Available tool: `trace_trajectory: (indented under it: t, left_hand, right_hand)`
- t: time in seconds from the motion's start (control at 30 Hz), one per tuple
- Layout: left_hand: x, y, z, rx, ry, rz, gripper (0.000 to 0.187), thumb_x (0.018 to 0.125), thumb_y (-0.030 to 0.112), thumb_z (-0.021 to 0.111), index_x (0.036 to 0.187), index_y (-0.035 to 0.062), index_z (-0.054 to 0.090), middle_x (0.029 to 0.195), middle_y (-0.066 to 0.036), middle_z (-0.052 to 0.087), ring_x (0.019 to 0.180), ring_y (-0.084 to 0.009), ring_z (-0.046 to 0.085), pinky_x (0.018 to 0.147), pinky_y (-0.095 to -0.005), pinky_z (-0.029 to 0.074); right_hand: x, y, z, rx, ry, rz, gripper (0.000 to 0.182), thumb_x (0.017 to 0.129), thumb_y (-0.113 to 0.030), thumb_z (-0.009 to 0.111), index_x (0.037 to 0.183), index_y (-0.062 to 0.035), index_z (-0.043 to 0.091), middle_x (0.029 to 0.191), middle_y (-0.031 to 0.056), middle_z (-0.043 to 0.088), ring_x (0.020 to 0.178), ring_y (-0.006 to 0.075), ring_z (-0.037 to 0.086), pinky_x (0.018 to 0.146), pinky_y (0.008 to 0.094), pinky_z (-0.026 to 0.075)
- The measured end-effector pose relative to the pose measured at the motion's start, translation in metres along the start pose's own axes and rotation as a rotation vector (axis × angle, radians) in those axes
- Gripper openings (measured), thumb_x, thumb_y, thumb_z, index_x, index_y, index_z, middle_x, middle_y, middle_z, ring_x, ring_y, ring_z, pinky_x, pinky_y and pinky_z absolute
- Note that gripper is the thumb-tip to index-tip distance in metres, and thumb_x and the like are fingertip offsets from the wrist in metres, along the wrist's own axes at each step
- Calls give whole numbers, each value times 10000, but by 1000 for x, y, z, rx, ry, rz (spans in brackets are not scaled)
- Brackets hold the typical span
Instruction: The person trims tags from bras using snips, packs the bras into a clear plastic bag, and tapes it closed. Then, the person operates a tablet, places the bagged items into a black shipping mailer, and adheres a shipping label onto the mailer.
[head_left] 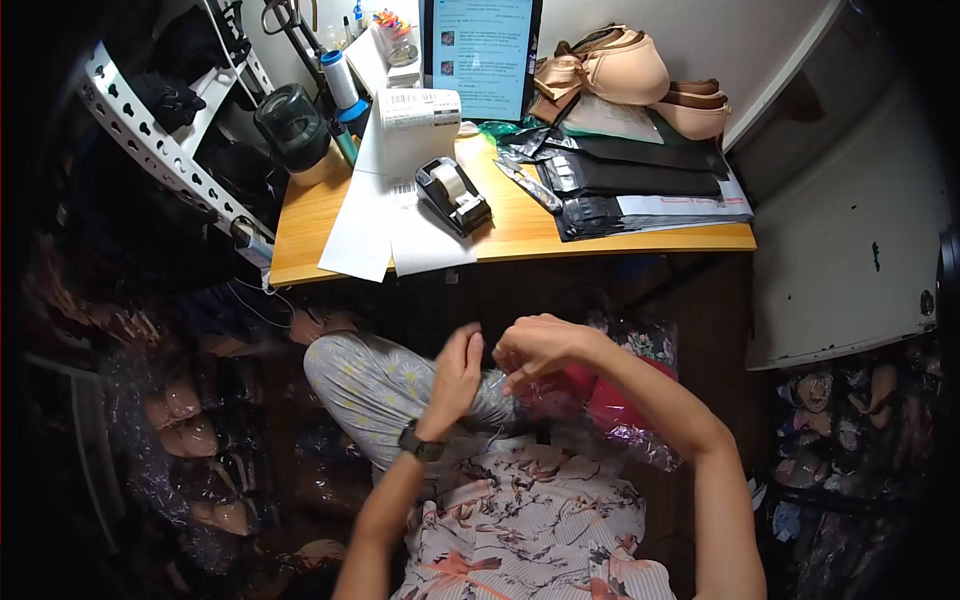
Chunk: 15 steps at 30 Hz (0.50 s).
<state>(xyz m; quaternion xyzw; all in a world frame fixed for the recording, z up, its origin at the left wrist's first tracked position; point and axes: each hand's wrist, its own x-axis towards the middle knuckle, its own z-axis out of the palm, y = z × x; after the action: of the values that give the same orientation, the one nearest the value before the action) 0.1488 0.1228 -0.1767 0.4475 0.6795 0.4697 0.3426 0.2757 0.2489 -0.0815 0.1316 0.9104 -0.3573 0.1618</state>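
Note:
Above my lap, my left hand (458, 378), with a dark watch (420, 442) on its wrist, has its fingers curled together. Close to its right, my right hand (540, 346) bends down with curled fingers and the thumb near them. Both hands are slightly blurred, and what they pinch, if anything, is hidden. Just under and beside my right hand lies a shiny clear plastic bag (650, 445) with red cupped pieces (622, 402) inside, partly covered by my right forearm. My patterned trouser leg (375, 390) is left of the hands.
Ahead stands a wooden desk (510, 244) with a tape dispenser (455, 196), paper labels (355, 235), a utility knife (528, 186), black mailer bags (640, 185), beige bras (625, 70) and a screen (480, 60). A perforated metal rack (150, 150) is left. Plastic-wrapped bras (190, 430) lie on the left.

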Motion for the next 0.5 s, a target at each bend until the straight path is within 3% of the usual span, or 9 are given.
trace_trajectory:
  t: [0.07,0.1,0.2,0.23,0.33,0.43,0.5]
  left_hand:
    - [0,-86,32,-381,-227,-436,473,965,381,329,1044,-21,566,874,-227,620,848,-327,621,764,-369,476]
    - [3,-82,32,-382,-223,-436,473,965,381,329,1044,-21,566,874,-227,620,848,-327,621,764,-369,476]
    - [21,-44,35,17,-326,-636,503,959,386,306,1002,-24,593,707,-220,626,706,-359,638,688,-407,499]
    - [20,-41,44,15,-321,-632,503,959,386,306,1002,-24,593,707,-220,626,706,-359,638,688,-407,499]
    - [-3,-35,75,763,-49,-144,433,946,348,327,891,25,609,650,-193,628,600,-356,621,558,-457,489]
    - [-2,-29,74,755,-123,-86,369,923,288,352,879,27,609,703,-226,621,672,-408,613,590,-503,482]
    - [0,-28,70,756,-143,-62,338,912,259,365,874,27,608,729,-242,618,708,-434,608,606,-527,479]
  right_hand:
    - [21,22,22,-60,-70,-11,419,660,-491,728,786,-97,660,705,100,647,731,313,633,607,389,484]
    - [34,39,37,-144,-63,59,455,636,-507,736,777,-83,653,722,107,651,742,321,636,623,398,492]
    - [41,51,51,-287,-6,148,510,602,-526,748,791,-63,645,761,119,657,761,331,638,654,415,503]
    - [38,55,51,-349,50,171,530,592,-527,753,813,-57,644,784,124,659,769,333,639,670,423,505]
    - [30,69,65,-376,119,237,585,581,-530,758,877,-41,634,831,140,659,798,338,637,701,429,507]
    - [24,86,74,-349,149,299,656,579,-535,760,960,-22,614,880,162,655,839,342,632,733,427,506]
    - [25,88,69,-157,36,346,673,615,-521,751,1026,-16,583,912,181,647,880,335,627,746,412,502]
